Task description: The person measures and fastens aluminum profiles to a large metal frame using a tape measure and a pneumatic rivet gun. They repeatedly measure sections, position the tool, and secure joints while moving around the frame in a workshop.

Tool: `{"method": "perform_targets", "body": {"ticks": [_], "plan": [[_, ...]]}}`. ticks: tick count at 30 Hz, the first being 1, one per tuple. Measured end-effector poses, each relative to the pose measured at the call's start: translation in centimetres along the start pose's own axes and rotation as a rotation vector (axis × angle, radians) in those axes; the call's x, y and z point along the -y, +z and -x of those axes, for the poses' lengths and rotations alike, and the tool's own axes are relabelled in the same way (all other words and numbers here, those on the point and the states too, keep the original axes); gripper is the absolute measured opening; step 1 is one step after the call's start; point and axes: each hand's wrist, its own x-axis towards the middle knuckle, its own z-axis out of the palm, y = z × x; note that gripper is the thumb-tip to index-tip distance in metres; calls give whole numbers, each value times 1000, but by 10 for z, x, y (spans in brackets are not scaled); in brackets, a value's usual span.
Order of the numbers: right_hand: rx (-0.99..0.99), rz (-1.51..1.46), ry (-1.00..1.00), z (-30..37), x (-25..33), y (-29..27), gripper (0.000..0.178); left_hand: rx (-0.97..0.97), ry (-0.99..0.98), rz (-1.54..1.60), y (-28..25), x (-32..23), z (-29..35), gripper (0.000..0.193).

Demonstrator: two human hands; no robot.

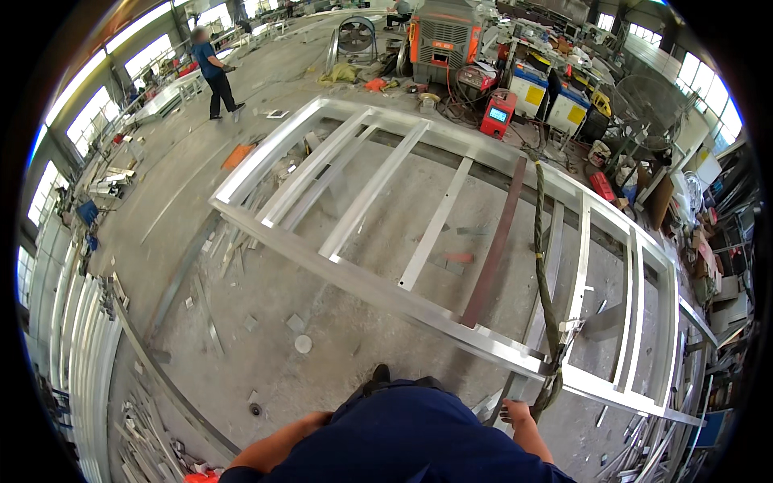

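A large silver metal frame (346,278) with several crossbars stretches across the view in front of me; one crossbar (498,241) is dark reddish brown. Over its right part lies a thick, dark cloth-wrapped cable (539,233), which hangs down past the near rail. My right hand (515,412) is beside the cable's lower end, just below that rail and close to a grey metal bar. Its fingers are curled; whatever is in them, if anything, cannot be made out. At my left hip is my left hand (319,419), its fingers hidden by my dark blue shirt.
Beyond the frame stand a red welding machine (498,113), an orange-and-grey machine (445,40) and a round fan (357,37). Long metal profiles (84,346) lie at the left. Offcuts litter the floor. A person (212,72) stands at the far left.
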Motion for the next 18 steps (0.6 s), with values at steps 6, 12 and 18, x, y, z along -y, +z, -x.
{"method": "perform_targets", "body": {"ticks": [6, 12, 18], "plan": [[-91, -11, 3, 13, -4, 1, 22, 3, -61, -104, -22, 11, -41, 36], [-73, -14, -16, 15, 10, 1, 24, -290, 19, -75, -88, 95, -120, 27], [-54, -19, -19, 8, 14, 2, 25, -322, 96, -272, -100, 102, -124, 32]]}}
